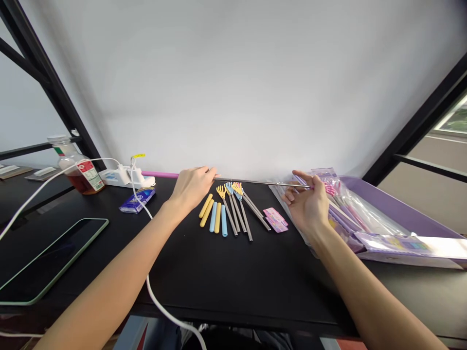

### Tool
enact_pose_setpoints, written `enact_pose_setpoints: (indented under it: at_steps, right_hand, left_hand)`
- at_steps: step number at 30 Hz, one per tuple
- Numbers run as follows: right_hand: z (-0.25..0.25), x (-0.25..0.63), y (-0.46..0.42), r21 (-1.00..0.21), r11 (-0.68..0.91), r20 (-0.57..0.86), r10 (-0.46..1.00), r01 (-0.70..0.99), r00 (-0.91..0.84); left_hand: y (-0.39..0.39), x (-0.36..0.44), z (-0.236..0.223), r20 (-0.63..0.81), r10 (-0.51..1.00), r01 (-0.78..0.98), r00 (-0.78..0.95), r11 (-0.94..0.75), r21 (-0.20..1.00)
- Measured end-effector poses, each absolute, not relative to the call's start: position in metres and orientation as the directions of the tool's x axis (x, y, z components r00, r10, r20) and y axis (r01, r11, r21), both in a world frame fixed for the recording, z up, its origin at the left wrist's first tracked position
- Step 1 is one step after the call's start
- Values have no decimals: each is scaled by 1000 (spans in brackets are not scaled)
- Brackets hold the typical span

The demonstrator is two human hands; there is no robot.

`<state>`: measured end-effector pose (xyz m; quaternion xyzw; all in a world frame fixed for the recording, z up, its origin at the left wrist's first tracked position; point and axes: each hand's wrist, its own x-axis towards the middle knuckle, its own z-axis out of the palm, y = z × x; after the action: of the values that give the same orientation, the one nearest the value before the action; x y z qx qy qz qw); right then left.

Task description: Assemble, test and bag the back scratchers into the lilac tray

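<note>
Head view, with clock positions read from the centre of the frame and 12 at the top. On the black table [233,277], a phone [54,260] lies between 8 and 9 o'clock, and a bottle [75,167] of reddish-brown liquid stands at 9. Just inward, also near 9, are a white power strip [111,178] with plugs and a blue pack [136,201], crossed by a white cable [155,296]. The left hand [193,187], at 9 o'clock near the centre, is closed around the pink handle of a rod [248,181]; the rod's metal shaft runs across the centre toward 3. At 7 lie five short tubes [217,218], three yellow and two blue; at 6, a group of scratchers [235,209] with grey shafts and claw heads, yellow and blue among them. Pink cards [276,220] lie at 4. The right hand [310,206], between 3 and 4, pinches the shaft's far end with the thumb, its other fingers loosely spread. Beside it, at 3, a purple box [386,204] contains clear plastic packaging.
</note>
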<state>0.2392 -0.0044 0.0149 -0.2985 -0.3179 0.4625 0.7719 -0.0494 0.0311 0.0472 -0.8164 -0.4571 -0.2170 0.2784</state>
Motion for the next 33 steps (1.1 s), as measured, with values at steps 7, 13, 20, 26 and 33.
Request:
enact_pose_setpoints:
  at_steps: [7, 13, 20, 26, 33]
  right_hand:
    - [8, 192, -14, -855, 193, 193, 980, -482, 51]
    - [11, 216, -5, -778, 339, 235, 938, -528, 255]
    - [8, 228, -6, -812, 320, 229, 944, -488, 238]
    - [5, 188, -19, -895, 204, 233, 972, -397, -26]
    - [10, 199, -14, -903, 131, 165, 985, -409, -49]
  left_hand:
    - [15, -2, 36, 589, 532, 739, 608, -650, -176]
    - [23, -19, 36, 656, 523, 789, 545, -585, -189]
    - [28, -39, 40, 524, 611, 796, 594, -543, -269]
    - [19, -11, 29, 515, 566, 749, 644, -604, -273]
    - [14, -7, 33, 590, 516, 742, 621, -630, -230]
